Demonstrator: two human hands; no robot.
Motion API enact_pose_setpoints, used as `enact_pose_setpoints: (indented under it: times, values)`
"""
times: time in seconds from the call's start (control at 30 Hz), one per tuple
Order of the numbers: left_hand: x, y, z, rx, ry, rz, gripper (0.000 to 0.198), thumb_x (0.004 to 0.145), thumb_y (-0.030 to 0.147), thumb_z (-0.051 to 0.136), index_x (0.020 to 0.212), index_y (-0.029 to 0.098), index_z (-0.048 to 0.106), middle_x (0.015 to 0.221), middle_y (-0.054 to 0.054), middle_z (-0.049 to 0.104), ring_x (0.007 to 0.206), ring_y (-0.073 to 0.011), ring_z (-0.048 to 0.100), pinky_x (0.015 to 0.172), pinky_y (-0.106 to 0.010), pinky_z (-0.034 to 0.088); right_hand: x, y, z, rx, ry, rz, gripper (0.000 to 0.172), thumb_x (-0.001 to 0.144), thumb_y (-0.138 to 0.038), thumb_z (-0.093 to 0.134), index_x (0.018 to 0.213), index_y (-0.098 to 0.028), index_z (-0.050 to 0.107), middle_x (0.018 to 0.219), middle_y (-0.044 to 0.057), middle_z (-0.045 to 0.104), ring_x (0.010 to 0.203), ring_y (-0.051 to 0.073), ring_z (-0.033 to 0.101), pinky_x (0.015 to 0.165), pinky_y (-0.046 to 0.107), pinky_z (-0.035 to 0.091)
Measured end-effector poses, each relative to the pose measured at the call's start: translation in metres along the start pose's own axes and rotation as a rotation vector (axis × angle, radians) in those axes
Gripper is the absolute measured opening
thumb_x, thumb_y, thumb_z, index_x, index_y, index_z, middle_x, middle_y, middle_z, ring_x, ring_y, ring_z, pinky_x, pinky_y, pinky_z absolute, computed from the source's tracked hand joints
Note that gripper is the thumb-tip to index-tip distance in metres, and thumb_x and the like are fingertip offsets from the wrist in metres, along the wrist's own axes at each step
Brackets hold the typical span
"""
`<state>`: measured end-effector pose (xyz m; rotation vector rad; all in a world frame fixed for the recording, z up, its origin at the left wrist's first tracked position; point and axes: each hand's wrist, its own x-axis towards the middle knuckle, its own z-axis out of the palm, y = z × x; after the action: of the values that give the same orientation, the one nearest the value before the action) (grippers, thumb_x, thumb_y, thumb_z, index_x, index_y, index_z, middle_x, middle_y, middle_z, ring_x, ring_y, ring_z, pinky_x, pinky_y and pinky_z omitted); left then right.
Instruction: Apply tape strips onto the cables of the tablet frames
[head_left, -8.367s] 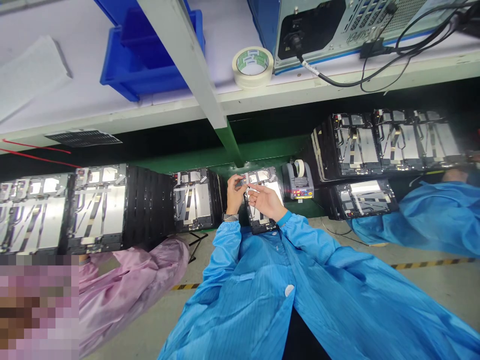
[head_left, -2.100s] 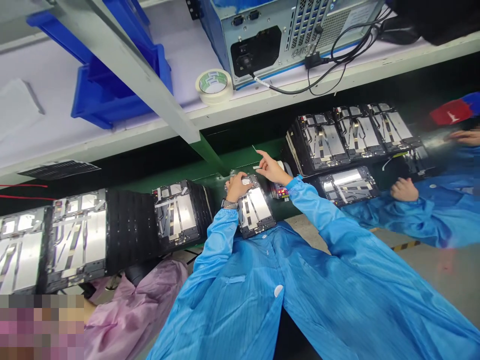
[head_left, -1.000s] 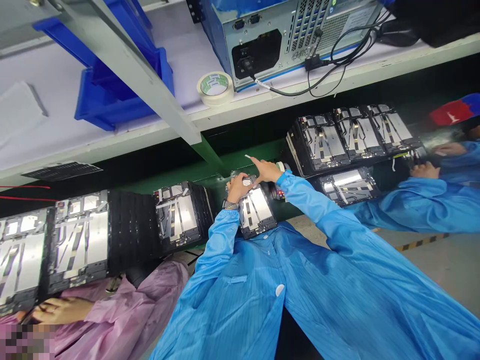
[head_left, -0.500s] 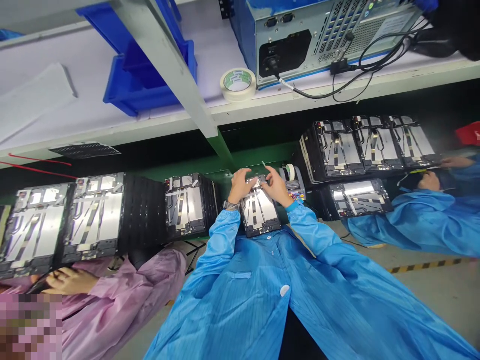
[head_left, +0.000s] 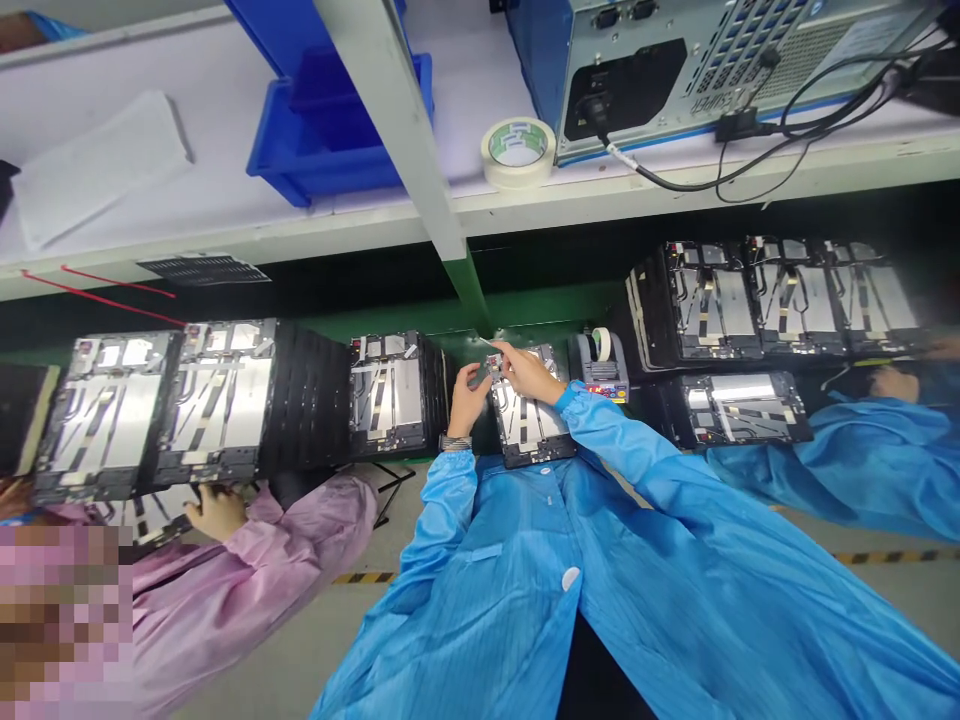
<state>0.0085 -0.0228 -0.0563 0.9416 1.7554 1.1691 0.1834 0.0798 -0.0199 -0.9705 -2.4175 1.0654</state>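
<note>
An opened tablet body with silver plates and dark flat cables lies before me, its lower edge close to my coat. My left hand is beside its upper left corner, thumb and forefinger curved and apart, with nothing visible between them. Across the tablet's upper part reaches my right hand, closed, its fingertips near the upper left corner. From its fingers a thin pale stick-like piece points to the upper left; its exact kind is too small to tell. A tape dispenser stands right of my right hand.
Stacks of similar tablet bodies stand left and right. A white shelf edge with a post runs above, carrying a tape roll, blue bin and computer case. Co-workers' arms are at both sides.
My right hand has moved left across the tablet, and its thin piece now sits further left. My left hand has dropped to the corner. The view has shifted; the left co-worker's hand has moved too.
</note>
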Motion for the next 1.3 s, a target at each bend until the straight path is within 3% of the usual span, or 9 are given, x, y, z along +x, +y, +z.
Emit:
enact_pose_setpoints:
  times: [0.17, 0.37, 0.47, 0.57, 0.67, 0.8, 0.9, 1.03, 1.3]
  values:
    - [-0.003, -0.008, 0.013, -0.102, -0.012, -0.065, 0.040, 0.086, 0.036, 0.077, 0.123, 0.022, 0.066, 0.135, -0.012, 0.068, 0.126, -0.0266, 0.064, 0.108, -0.044, 0.051, 0.018, -0.002, -0.009, -0.035, -0.102, 0.046, 0.073, 0.087, -0.003, 0.060, 0.156, -0.022, 0.045, 0.094, 0.002, 0.070, 0.084, 0.019, 0.064, 0.075, 0.026, 0.044]
    - [-0.001, -0.007, 0.024, -0.156, 0.036, -0.146, 0.033, 0.087, 0.034, 0.074, 0.115, 0.020, 0.065, 0.119, -0.010, 0.073, 0.112, -0.0225, 0.069, 0.101, -0.040, 0.056, 0.020, -0.012, -0.013, -0.014, -0.062, -0.080, 0.080, 0.081, 0.003, 0.056, 0.157, -0.021, 0.046, 0.123, 0.011, 0.067, 0.108, 0.024, 0.063, 0.096, 0.037, 0.049]
    - [-0.004, 0.001, 0.027, -0.109, 0.057, -0.137, 0.029, 0.089, 0.035, 0.074, 0.113, 0.020, 0.065, 0.117, -0.009, 0.074, 0.111, -0.0228, 0.070, 0.099, -0.041, 0.056, 0.017, -0.010, -0.010, 0.021, -0.084, -0.121, 0.078, 0.083, 0.002, 0.053, 0.156, -0.022, 0.048, 0.114, 0.009, 0.069, 0.105, 0.024, 0.063, 0.098, 0.040, 0.049]
    - [-0.005, 0.007, 0.027, -0.078, 0.072, -0.128, 0.028, 0.088, 0.036, 0.077, 0.110, 0.021, 0.067, 0.112, -0.009, 0.075, 0.110, -0.0241, 0.071, 0.098, -0.042, 0.057, 0.014, -0.006, -0.007, 0.035, -0.097, -0.055, 0.076, 0.085, -0.001, 0.052, 0.157, -0.023, 0.048, 0.102, 0.006, 0.069, 0.092, 0.023, 0.062, 0.091, 0.037, 0.050]
    - [-0.003, 0.007, 0.026, -0.088, 0.075, -0.131, 0.030, 0.085, 0.034, 0.079, 0.109, 0.020, 0.066, 0.110, -0.009, 0.075, 0.108, -0.0239, 0.071, 0.098, -0.042, 0.057, 0.008, -0.006, -0.007, 0.100, -0.024, -0.003, 0.073, 0.083, -0.004, 0.054, 0.154, -0.022, 0.051, 0.103, 0.007, 0.069, 0.092, 0.023, 0.061, 0.091, 0.037, 0.049]
    - [0.001, 0.002, 0.025, -0.105, 0.044, -0.127, 0.032, 0.084, 0.032, 0.076, 0.111, 0.020, 0.064, 0.112, -0.009, 0.073, 0.110, -0.0232, 0.070, 0.098, -0.041, 0.056, -0.016, -0.023, -0.004, 0.493, 0.191, 0.154, 0.063, 0.086, -0.015, 0.062, 0.148, -0.021, 0.055, 0.101, 0.005, 0.068, 0.085, 0.020, 0.059, 0.084, 0.035, 0.050]
    - [0.001, -0.001, 0.025, -0.116, 0.047, -0.099, 0.032, 0.085, 0.032, 0.076, 0.112, 0.020, 0.063, 0.117, -0.010, 0.072, 0.111, -0.0228, 0.069, 0.101, -0.041, 0.055, -0.042, -0.042, 0.007, 1.060, 0.183, 0.357, 0.059, 0.085, -0.026, 0.070, 0.142, -0.022, 0.057, 0.092, 0.001, 0.068, 0.068, 0.015, 0.055, 0.065, 0.029, 0.045]
    - [-0.002, -0.003, 0.027, -0.127, 0.065, -0.072, 0.033, 0.087, 0.033, 0.074, 0.115, 0.021, 0.062, 0.120, -0.010, 0.071, 0.113, -0.0225, 0.068, 0.104, -0.041, 0.054, -0.064, -0.057, 0.024, 1.604, 0.174, 0.546, 0.054, 0.081, -0.023, 0.074, 0.133, -0.022, 0.061, 0.093, 0.003, 0.073, 0.068, 0.014, 0.059, 0.061, 0.027, 0.044]
    - [-0.004, 0.000, 0.025, -0.097, 0.050, -0.074, 0.034, 0.087, 0.030, 0.070, 0.118, 0.022, 0.060, 0.127, -0.010, 0.069, 0.117, -0.0226, 0.068, 0.101, -0.040, 0.056, -0.058, -0.053, 0.031, 1.855, 0.151, 0.644, 0.045, 0.083, -0.017, 0.065, 0.128, -0.019, 0.065, 0.088, 0.005, 0.074, 0.070, 0.016, 0.063, 0.063, 0.028, 0.049]
